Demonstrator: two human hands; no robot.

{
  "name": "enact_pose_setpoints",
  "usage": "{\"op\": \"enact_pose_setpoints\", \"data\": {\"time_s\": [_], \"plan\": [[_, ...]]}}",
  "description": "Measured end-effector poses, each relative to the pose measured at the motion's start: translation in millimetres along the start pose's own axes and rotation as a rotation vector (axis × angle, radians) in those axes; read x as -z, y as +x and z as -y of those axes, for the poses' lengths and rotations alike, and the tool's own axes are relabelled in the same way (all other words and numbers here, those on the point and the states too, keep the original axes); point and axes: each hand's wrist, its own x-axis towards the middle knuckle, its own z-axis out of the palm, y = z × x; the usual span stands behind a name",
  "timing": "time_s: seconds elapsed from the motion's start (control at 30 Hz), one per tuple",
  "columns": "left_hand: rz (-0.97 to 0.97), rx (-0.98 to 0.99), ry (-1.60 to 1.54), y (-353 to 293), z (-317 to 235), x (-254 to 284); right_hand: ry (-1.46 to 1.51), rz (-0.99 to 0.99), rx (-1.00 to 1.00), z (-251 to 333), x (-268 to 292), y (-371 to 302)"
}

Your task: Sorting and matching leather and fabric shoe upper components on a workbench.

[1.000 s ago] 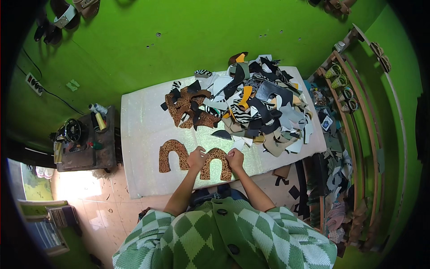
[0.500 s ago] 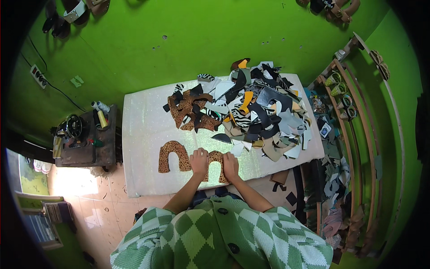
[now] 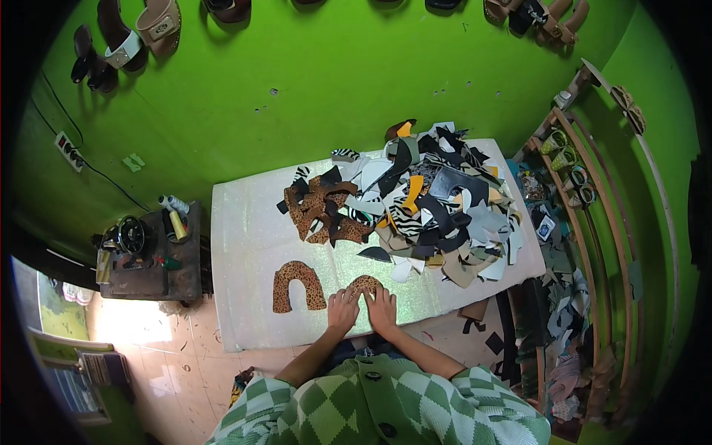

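Note:
A leopard-print U-shaped piece [image 3: 364,282] lies near the front edge of the white table [image 3: 245,245], its curved end pointing away from me. My left hand [image 3: 343,310] rests on its left side, fingers stretched forward and lying flat. My right hand [image 3: 382,308] lies likewise on the right side, its fingertips close to those of the left. The hands cover most of the piece's two legs. To the left, a second leopard-print U-shaped piece [image 3: 286,289] lies flat by itself, its opening toward me.
Leopard-print scraps [image 3: 315,211] and a big mixed heap of cut scraps [image 3: 437,215] cover the table's far side. At left stands a small dark table [image 3: 178,278] with a machine bearing a black handwheel [image 3: 130,233] and thread spools. A wooden rack [image 3: 593,259] holding shoes stands at right.
My hands have drawn closer together on the near U-shaped piece, covering more of its legs. My view has tilted up, showing more sandals along the wall. The left piece stays put.

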Motion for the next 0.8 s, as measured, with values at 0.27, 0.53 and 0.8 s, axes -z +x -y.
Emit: {"op": "enact_pose_setpoints", "data": {"time_s": [0.27, 0.53, 0.8], "plan": [[0.000, 0.081, 0.044, 5, 4, 7, -0.010, 0.075, -0.125, -14, 0, -3], [-0.020, 0.106, 0.061, 0, 8, -2, -0.014, 0.137, -0.216, -33, 10, -10], [0.027, 0.125, 0.013, -2, 7, 1, 0.080, 0.213, -0.270, -48, 17, -12]]}}
